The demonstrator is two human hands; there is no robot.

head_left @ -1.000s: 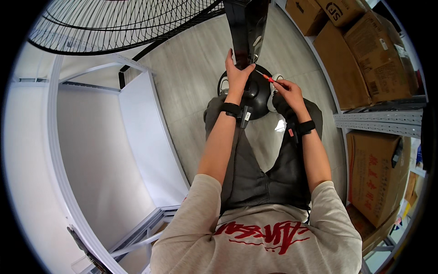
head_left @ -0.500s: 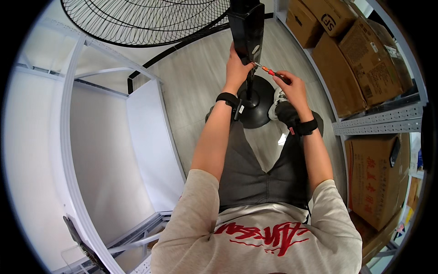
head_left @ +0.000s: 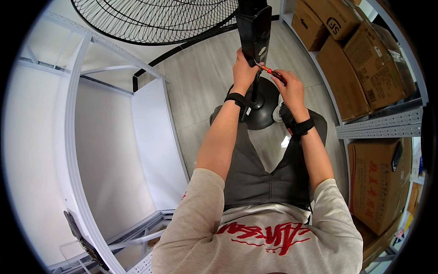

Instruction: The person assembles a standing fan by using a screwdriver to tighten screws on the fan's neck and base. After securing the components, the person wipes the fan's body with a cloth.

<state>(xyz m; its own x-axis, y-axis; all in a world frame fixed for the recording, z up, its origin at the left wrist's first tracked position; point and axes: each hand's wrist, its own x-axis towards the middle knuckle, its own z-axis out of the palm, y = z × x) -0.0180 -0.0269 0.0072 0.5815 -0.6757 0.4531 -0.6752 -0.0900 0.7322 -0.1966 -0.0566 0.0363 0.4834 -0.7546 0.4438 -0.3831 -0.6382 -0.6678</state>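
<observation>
- Right hand (head_left: pixel 292 90): closed on the handle of a red-and-black screwdriver (head_left: pixel 277 76), thumb and fingers pinching it; the shaft points up and leftward to the left hand.
- Left hand (head_left: pixel 244 75): grasping the lower end of the fan's black housing (head_left: pixel 253 39), fingers along its left side, thumb near the screwdriver tip.
- Change noted: one second ago the tip stood apart from the left thumb, with the tool lower. It now meets the lower part of the housing, beside that thumb.
- Meaning for the work: I judge the tool to be at its working point, with the left hand steadying the part. Whether the tip is seated in a screw, I cannot tell from here.
- Below the hands: the pole runs down from the housing to a round black base (head_left: pixel 262 117) on the floor, between the person's feet; a white shoe (head_left: pixel 277 112) shows just right of it.
- Upper left: the black wire fan cage (head_left: pixel 159 20), well apart from both hands.
- Left side: a white shelf frame (head_left: pixel 72 114).
- Right side: a metal rack (head_left: pixel 381 125) holding brown cartons (head_left: pixel 376 68), clear of the right arm.
</observation>
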